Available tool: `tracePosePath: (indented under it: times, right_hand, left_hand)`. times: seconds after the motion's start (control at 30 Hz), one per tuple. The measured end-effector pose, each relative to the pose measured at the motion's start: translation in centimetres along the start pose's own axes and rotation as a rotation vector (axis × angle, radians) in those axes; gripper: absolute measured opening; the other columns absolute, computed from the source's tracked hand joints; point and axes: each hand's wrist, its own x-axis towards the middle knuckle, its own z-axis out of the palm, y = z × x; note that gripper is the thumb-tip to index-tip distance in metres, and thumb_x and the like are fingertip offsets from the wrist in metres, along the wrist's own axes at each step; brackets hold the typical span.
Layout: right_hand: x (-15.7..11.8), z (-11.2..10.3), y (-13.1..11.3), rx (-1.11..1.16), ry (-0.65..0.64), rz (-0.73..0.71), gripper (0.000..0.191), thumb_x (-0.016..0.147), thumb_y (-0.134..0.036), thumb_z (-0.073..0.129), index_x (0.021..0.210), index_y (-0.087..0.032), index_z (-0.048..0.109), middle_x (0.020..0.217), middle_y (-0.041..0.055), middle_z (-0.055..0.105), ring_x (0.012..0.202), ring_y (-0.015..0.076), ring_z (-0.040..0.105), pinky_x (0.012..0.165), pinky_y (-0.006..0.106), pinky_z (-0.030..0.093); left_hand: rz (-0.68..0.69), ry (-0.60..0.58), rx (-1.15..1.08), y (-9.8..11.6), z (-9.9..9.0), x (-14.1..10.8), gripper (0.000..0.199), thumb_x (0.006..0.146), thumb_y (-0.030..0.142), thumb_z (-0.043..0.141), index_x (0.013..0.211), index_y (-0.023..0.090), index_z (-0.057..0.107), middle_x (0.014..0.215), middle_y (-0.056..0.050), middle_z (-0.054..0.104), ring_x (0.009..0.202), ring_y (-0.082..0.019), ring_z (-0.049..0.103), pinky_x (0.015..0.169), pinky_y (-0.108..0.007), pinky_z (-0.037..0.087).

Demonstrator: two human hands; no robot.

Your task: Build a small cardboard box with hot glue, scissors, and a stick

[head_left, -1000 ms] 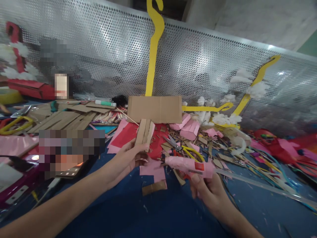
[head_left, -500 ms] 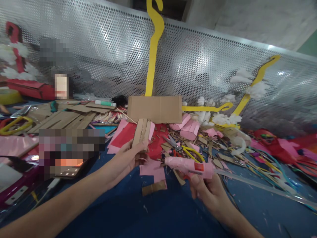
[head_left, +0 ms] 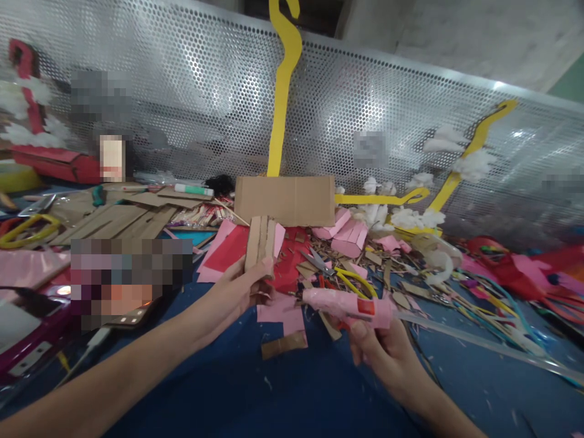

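Left hand gripped folded cardboard strip upright; right hand held pink glue gun, nozzle near strip, no glue visible yet.

Cluttered table before a perforated panel
Cardboard sheet stands mid-frame against the panel; scissors lie right of centre; cardboard strips at left.
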Motion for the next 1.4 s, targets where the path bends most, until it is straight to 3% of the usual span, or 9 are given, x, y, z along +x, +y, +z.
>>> tracePosePath:
  times: [0.17,0.53,0.73,0.9,1.4]
  right_hand:
    - [-0.17,-0.08,0.13,-0.021,-0.007,0.006,0.059,0.098,-0.062,0.049,0.058,-0.019,0.057,0.046,0.0002,0.053,0.042,0.011,0.048,0.042,0.022,0.037]
    - [-0.37,0.04,0.25,0.001,-0.048,0.056,0.058,0.098,-0.064,0.047,0.063,-0.019,0.055,0.05,-0.0007,0.052,0.044,0.0106,0.047,0.043,0.022,0.037]
    - [-0.3,-0.09,0.44,0.001,-0.075,0.061,0.055,0.099,-0.063,0.047,0.069,-0.019,0.059,0.051,-0.0011,0.051,0.046,0.0112,0.046,0.043,0.022,0.035]
    - [-0.29,-0.09,0.47,-0.012,-0.075,0.049,0.057,0.098,-0.063,0.047,0.062,-0.02,0.054,0.051,-0.0004,0.052,0.047,0.0112,0.046,0.043,0.022,0.035]
    - [-0.16,-0.08,0.5,-0.019,-0.087,0.062,0.057,0.097,-0.064,0.048,0.061,-0.02,0.054,0.052,0.0,0.052,0.047,0.0117,0.047,0.043,0.022,0.037]
  left_hand:
    - [0.001,-0.019,-0.001,-0.13,-0.08,0.0,0.037,0.079,0.042,0.082,0.099,0.02,0.059,0.081,-0.001,0.063,0.072,-0.019,0.062,0.069,-0.034,0.048]
    - [0.028,-0.069,-0.009,-1.0,-0.95,0.7,0.027,0.085,0.036,0.077,0.101,0.019,0.063,0.087,-0.003,0.065,0.072,-0.018,0.064,0.067,-0.033,0.049]
    - [0.012,-0.052,-0.012,-0.79,-0.71,0.67,0.03,0.084,0.04,0.078,0.099,0.018,0.062,0.085,-0.003,0.065,0.071,-0.018,0.064,0.066,-0.033,0.051]
    - [0.015,-0.05,-0.001,-0.79,-0.62,0.71,0.033,0.086,0.045,0.076,0.096,0.019,0.059,0.08,-0.001,0.062,0.069,-0.019,0.064,0.064,-0.034,0.05]
    - [0.011,-0.026,0.005,-0.38,-0.3,0.37,0.026,0.088,0.037,0.071,0.099,0.017,0.059,0.078,-0.001,0.062,0.067,-0.019,0.063,0.062,-0.032,0.05]
